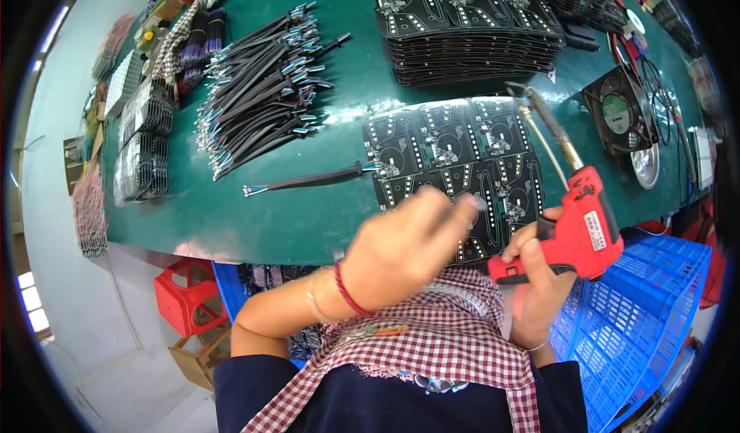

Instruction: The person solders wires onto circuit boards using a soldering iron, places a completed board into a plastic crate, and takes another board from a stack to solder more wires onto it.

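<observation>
From where I stand, the right hand is closed round the handle of a red soldering gun, its tip pointing away over the board's right side. The left hand, blurred, hangs over the board's near part with bent fingers; I can't tell whether it grips anything. The board lies flat on the green table, one cable reaching its left edge, more cables heaped beyond

soldering gun: 1 | unstacked panel: 1 | lone cable: 1 | cable heap: 1 | fan: 1
</observation>
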Motion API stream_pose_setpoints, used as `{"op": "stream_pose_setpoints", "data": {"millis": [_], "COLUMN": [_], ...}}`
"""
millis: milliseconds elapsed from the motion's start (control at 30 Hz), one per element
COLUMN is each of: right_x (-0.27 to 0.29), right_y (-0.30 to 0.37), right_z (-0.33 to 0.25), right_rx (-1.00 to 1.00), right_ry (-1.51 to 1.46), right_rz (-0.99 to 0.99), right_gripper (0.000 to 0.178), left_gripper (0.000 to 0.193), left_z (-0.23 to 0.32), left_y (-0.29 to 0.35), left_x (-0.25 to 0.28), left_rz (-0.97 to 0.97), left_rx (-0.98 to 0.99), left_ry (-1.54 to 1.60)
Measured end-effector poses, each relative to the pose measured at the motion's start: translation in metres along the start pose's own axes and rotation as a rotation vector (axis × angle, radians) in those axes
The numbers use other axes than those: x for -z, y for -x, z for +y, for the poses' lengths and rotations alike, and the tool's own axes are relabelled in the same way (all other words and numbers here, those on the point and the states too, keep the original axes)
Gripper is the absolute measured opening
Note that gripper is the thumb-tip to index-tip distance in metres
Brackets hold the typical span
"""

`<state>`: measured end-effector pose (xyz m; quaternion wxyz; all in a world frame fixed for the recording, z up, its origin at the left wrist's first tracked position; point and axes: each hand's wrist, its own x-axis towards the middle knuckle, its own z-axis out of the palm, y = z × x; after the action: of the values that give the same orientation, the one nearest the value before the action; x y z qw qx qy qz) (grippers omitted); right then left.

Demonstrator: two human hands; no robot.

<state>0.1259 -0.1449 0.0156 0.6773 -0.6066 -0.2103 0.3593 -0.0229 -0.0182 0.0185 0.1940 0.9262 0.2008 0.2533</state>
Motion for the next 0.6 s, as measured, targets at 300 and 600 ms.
{"op": "stream_pose_setpoints", "data": {"millis": [300, 600], "right_x": [0.049, 0.049], "right_y": [-0.015, -0.011], "right_z": [0.004, 0.019], "right_rx": [-0.083, -0.192], "right_ry": [0.197, 0.215], "right_rz": [-0.118, -0.147], "right_gripper": [0.045, 0.035], "left_gripper": [0.043, 0.043], "left_z": [-0.087, -0.091], "left_y": [-0.006, 0.000], "left_x": [-0.035, -0.042], "left_rz": [-0.058, -0.124], "left_rx": [0.001, -0.014], "left_ry": [-0.106, -0.125]}}
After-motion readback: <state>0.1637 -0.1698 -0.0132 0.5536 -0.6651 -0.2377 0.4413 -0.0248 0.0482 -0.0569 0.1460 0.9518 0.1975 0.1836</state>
